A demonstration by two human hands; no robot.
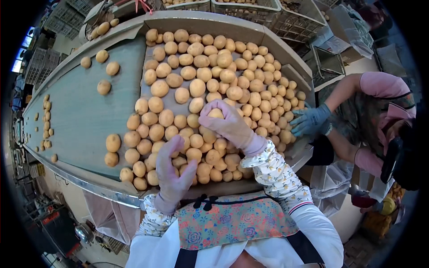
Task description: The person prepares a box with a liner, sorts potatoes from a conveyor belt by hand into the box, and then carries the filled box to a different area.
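Observation:
Many round, yellow-brown fruits or potatoes (182, 95) lie spread over a sorting table. My right hand (229, 123), in a pale pinkish glove, is curled round one yellow-brown piece (216, 113) above the middle of the pile. Lower and to the left, my left hand (173, 172), gloved alike, has its thumb and fingers apart with nothing between them. It is over the near edge of the pile. Part of its palm is turned away.
A green conveyor belt (76, 107) carries scattered pieces at the left. A metal rim (103, 185) borders the near side. At the right, a co-worker's blue-gloved hands (311, 119) touch the pile. Plastic crates (295, 22) stand beyond the far wall.

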